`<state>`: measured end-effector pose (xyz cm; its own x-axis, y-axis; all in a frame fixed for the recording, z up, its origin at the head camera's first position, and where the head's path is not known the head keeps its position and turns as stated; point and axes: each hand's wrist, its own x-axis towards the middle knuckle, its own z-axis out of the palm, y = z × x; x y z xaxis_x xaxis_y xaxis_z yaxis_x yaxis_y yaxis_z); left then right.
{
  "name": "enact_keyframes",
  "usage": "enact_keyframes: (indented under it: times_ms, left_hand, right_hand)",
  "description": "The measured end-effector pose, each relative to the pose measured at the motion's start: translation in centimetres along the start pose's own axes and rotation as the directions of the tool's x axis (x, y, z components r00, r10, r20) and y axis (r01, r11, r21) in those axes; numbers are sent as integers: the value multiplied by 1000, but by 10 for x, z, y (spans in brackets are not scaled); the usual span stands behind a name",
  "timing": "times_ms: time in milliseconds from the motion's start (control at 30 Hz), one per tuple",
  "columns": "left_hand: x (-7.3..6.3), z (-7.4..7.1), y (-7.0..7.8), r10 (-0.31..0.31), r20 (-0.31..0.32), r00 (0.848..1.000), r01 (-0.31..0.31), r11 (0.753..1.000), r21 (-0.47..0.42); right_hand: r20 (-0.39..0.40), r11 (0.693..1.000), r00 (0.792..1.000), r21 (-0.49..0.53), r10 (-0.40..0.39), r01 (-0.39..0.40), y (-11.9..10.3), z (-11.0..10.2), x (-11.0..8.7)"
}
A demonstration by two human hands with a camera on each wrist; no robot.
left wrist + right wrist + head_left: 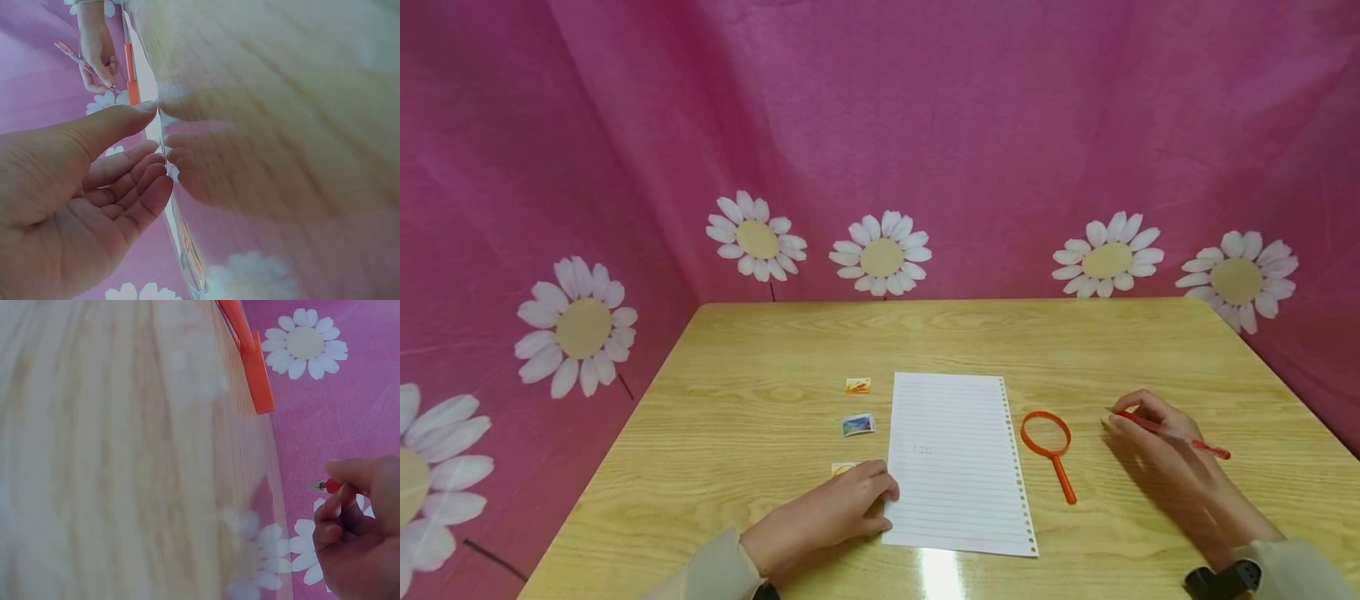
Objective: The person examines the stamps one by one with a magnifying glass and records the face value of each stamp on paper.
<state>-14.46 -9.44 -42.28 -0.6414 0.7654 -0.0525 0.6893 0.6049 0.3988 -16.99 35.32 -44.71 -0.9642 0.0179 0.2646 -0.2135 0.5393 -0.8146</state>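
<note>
My left hand point(850, 504) rests at the lower left edge of a lined, hole-punched sheet of paper point(955, 500). Its fingertips and thumb touch down there, loosely curved, as the left wrist view point(119, 181) also shows. A short faint piece of writing stands at the left on the sheet. Off to the right, my right hand point(1165, 437) holds a red pen point(1210, 449) raised over the table, its point facing left. In the right wrist view the uncovered tip of the pen point(328, 485) sticks out between thumb and fingers.
An orange magnifying glass point(1060, 475) lies between the paper and my right hand. Small stamp-like pictures, one yellow point(858, 386) and one blue point(858, 425), lie left of the sheet; another yellow one point(842, 468) is partly behind my left hand. A pink flowered curtain surrounds the wooden table point(737, 375).
</note>
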Motion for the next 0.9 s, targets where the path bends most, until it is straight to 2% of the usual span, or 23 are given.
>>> enact_keyframes:
  times_ms: [67,167,300,433,500,600,700,800,900]
  left_hand:
    - [0,0,-1,4,-6,1000,-4,1000,4]
    - [-1,1,-1,11,-13,1000,-11,1000,3]
    - [-1,1,0,15,-19,1000,-15,1000,2]
    - [-1,0,0,-4,-9,1000,4,1000,-1]
    - [-1,0,0,-18,0,1000,18,1000,-6]
    - [-1,0,0,-14,0,1000,14,1000,-5]
    - [-1,-1,0,-3,-1,1000,3,1000,-1]
    - [0,-1,1,-4,6,1000,4,1000,1]
    - [0,-1,1,-11,10,1000,11,1000,2]
  right_hand:
    - [6,999,999,10,-50,50,1,-1,0]
    - [10,994,995,-37,-102,102,3,-1,1]
    - [22,979,996,-181,-88,90,2,-2,-1]
    - [51,963,991,-238,-120,129,3,-6,-1]
    - [65,946,981,-259,-182,193,5,-8,0]
    - [88,914,953,-269,-291,304,8,-11,3]
    - [116,864,919,-314,-377,394,12,-13,4]
    - [155,823,906,-380,-394,422,12,-14,4]
    - [187,782,903,-453,-386,428,12,-16,3]
